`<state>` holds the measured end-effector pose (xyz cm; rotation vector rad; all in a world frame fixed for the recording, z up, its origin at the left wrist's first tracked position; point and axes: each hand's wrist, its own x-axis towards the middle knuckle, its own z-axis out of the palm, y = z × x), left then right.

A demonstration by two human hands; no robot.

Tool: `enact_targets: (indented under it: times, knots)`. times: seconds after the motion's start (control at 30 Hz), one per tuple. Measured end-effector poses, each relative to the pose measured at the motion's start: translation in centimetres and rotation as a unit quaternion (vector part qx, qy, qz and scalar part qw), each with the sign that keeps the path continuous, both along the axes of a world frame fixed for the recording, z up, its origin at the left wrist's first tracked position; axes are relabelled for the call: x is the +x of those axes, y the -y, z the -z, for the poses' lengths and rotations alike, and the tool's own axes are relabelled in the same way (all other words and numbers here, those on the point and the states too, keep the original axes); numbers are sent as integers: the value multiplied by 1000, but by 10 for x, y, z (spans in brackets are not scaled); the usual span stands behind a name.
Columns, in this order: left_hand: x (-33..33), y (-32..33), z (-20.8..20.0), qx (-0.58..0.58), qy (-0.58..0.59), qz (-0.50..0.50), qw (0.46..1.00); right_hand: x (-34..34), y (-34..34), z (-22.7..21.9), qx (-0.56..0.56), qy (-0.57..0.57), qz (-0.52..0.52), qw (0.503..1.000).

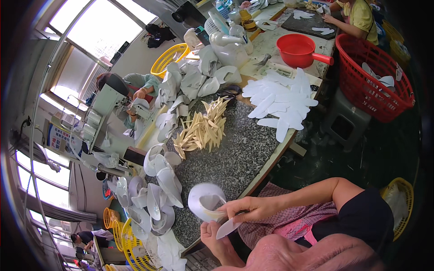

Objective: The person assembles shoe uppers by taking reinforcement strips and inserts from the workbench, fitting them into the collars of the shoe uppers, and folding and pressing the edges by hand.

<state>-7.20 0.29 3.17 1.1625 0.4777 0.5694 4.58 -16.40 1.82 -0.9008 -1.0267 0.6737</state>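
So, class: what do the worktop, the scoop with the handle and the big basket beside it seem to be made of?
Worktop: probably polished granite or a stone-look slab, dark with fine grey speckle and a faint sheen.
Red scoop: moulded plastic, uniform glossy red, with a smooth one-piece handle.
Red basket: plastic too, with an open lattice wall in the same even red.

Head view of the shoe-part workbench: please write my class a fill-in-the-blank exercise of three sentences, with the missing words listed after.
1. The right hand pinches a curved ____ shoe upper.
2. The left hand is nearest a flat white insole piece at the edge of the speckled ____ table.
3. A heap of tan strips lies on the table; farther off stands a ____ scoop with a handle.

Missing words: white; grey; red
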Motion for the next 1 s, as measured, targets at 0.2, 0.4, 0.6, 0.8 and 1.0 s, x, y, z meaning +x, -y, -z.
enact_targets:
  times: [0.2,0.4,0.6,0.8,1.0]
  knots:
    - [3,0,-5,20,-37,21,999,1,8,-12,-31,-3,0,1000]
    - [10,8,-11,29,-37,88,995,3,16,-16,-38,62,54,996]
    - [20,11,-9,6,26,101,995,7,15,-9,-58,-40,39,997]
    - [36,7,-19,-53,46,82,994,34,20,-26,-88,-104,101,986]
    - [51,-2,-21,-103,83,80,988,58,16,-37,-24,-171,200,964]
